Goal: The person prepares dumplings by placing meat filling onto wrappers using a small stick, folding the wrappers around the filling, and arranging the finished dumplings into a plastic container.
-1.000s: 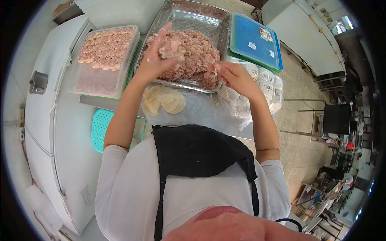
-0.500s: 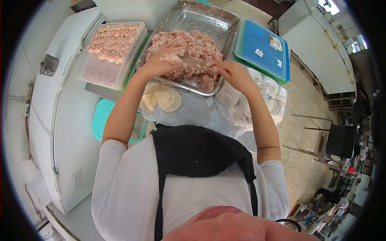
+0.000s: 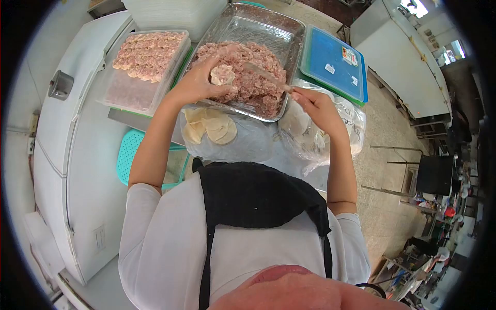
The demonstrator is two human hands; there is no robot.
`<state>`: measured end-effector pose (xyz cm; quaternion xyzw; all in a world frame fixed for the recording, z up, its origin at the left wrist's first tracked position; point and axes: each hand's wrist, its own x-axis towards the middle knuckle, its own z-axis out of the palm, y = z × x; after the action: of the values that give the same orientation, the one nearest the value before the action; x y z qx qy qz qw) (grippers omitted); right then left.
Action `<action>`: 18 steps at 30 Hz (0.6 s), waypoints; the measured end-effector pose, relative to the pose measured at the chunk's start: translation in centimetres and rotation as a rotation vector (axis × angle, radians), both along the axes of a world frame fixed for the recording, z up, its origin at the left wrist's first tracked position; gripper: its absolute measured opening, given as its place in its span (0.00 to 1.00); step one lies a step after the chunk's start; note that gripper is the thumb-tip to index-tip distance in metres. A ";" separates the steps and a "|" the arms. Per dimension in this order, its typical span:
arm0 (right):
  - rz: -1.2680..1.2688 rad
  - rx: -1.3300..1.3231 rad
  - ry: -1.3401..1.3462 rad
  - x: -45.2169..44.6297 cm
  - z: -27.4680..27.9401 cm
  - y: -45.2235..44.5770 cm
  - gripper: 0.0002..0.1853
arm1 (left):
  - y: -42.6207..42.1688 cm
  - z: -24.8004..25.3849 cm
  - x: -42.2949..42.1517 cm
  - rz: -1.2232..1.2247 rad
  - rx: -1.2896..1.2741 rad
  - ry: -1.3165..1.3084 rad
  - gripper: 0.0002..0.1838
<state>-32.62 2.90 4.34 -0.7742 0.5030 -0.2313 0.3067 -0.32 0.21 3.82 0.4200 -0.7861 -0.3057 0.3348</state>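
Observation:
My left hand (image 3: 195, 85) is curled around a meat-filled dumpling (image 3: 222, 75), with its pale wrapper gathered about the filling. It is held over the near left part of a metal tray (image 3: 295, 44) of ground meat (image 3: 258, 54). My right hand (image 3: 319, 107) grips the handle of a flat spatula (image 3: 267, 77) at the tray's right edge. The spatula's blade points left and lies against the meat; whether meat sticks to it I cannot tell. Just below the tray, several round dough wrappers (image 3: 222, 129) lie on a plastic bag (image 3: 235, 147).
To the left, a clear plastic container (image 3: 129, 95) holds rows of filled dumplings (image 3: 144, 54). Blue-lidded containers (image 3: 330, 57) stand at the right, above a clear plastic bag (image 3: 351, 121) with writing. A turquoise basket (image 3: 129, 155) sits lower left; stacked clear containers (image 3: 168, 13) stand behind.
My hands have moved apart. The left hand has turned, showing the dumpling's filled top, while the spatula has come away from it and now rests against the meat.

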 end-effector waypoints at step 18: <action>0.056 -0.381 0.144 15.4 7.5 4.1 0.12 | 2.9 2.4 12.7 0.037 0.249 0.022 0.39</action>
<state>-17.24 6.99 11.88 -0.8464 0.4491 -0.2578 0.1244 12.38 3.11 6.27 0.4695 -0.7305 -0.3991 0.2944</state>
